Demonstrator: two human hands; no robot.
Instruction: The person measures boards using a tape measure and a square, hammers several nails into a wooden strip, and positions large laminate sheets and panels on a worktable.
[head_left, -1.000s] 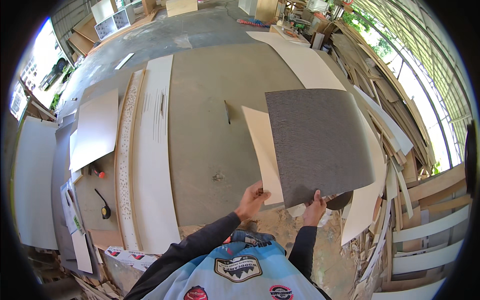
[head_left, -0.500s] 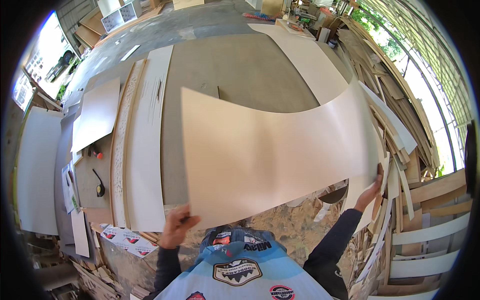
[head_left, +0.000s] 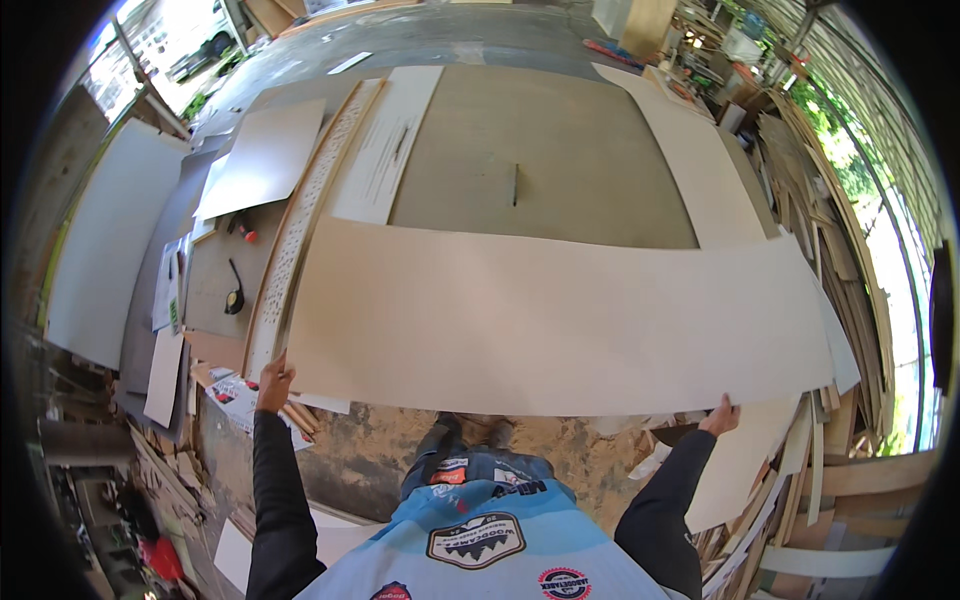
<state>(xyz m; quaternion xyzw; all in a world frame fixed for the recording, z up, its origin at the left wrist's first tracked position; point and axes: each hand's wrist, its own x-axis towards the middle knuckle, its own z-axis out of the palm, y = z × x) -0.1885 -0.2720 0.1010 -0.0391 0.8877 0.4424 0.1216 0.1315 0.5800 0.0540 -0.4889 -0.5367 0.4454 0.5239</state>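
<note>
A long, pale sheet of thin board (head_left: 560,320) stretches across in front of me, nearly flat over the near part of the worktable (head_left: 470,150). My left hand (head_left: 274,382) is closed on its near left corner. Toward the near right end, my right hand (head_left: 721,414) grips the same sheet's near edge. Under the sheet's left end run a white strip of board (head_left: 385,150) with dark scratches and a long wood-edged rail (head_left: 320,180) with a speckled face. A dark pencil-like stick (head_left: 515,185) lies on the table beyond the sheet.
To the left are a tape measure (head_left: 234,299), a red-tipped tool (head_left: 246,229) and a white panel (head_left: 262,160). Another pale panel (head_left: 690,150) lies at the table's right. Stacked board offcuts (head_left: 840,220) crowd the right side. Sawdust covers the floor (head_left: 380,455) by my feet.
The sheet was bowed and raised; now it is flatter, lower and stretched wide. My left hand has moved left and my right hand slightly down and left. The view has shifted too.
</note>
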